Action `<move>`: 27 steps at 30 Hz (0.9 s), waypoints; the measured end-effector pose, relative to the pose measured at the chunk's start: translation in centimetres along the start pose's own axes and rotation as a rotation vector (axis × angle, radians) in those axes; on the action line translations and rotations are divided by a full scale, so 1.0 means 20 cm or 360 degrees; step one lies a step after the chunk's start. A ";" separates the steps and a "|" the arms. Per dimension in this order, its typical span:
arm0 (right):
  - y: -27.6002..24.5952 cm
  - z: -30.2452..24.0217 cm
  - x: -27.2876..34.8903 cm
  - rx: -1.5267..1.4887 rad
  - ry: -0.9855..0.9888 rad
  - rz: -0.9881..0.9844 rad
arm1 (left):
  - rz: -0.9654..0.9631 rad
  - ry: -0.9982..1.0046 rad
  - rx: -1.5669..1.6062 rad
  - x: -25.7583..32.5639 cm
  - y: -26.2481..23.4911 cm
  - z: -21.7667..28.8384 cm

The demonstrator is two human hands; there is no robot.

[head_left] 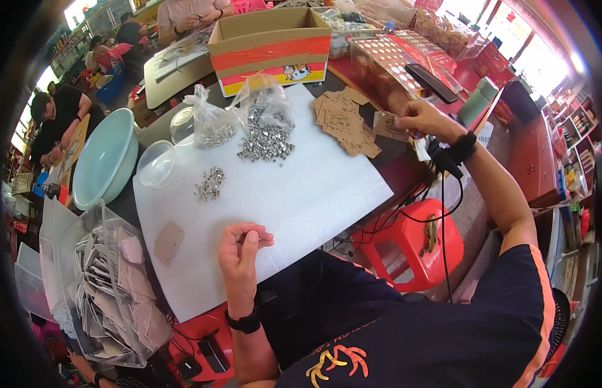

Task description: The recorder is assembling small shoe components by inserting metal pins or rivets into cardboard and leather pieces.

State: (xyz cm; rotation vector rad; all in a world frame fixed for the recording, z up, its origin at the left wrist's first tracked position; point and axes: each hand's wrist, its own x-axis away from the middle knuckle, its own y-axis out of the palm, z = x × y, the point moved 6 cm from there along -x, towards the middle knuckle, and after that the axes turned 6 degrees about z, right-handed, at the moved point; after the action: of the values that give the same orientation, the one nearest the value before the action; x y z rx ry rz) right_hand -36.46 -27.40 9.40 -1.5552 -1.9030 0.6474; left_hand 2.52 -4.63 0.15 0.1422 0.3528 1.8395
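Observation:
My right hand (431,121), stretched out to the far right, pinches a small brown printed card (387,125) at its edge. That card is beside a loose pile of similar brown cards (343,119). Over the near part of the white foam sheet (307,194) is my left hand (241,251), its thumb and fingers drawn together; whether anything tiny sits between them is hidden. A blank card (168,242) lies on the sheet to its left. Farther off are a small heap of shiny metal pieces (209,184) and a bigger one (267,139) spilling from a clear plastic bag (265,97).
A clear bin (136,336) full of cards stands at the left, below a pale green basin (107,158). An open cardboard box (270,48) rises at the back. Cables hang near a red stool (411,246) on the right. Other people sit beyond the table.

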 end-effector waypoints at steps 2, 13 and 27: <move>-0.03 -0.11 -0.06 -0.0046 -0.0116 -0.0155 | 0.0010 0.0023 -0.0008 0.00 0.00 0.00; -0.19 -1.01 -0.73 -0.1001 -0.0753 -0.0106 | 0.0073 -0.0003 0.0171 0.03 -0.02 0.01; 0.35 -0.54 -0.20 0.1043 -0.1121 -0.0466 | 0.0017 0.0043 0.0180 0.02 -0.01 -0.03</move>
State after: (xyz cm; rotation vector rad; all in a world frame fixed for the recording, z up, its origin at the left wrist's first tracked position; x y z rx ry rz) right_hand -23.30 -29.97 11.57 -0.6498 -2.0087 1.6285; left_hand 2.44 -4.36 -0.42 0.1974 0.4762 1.8341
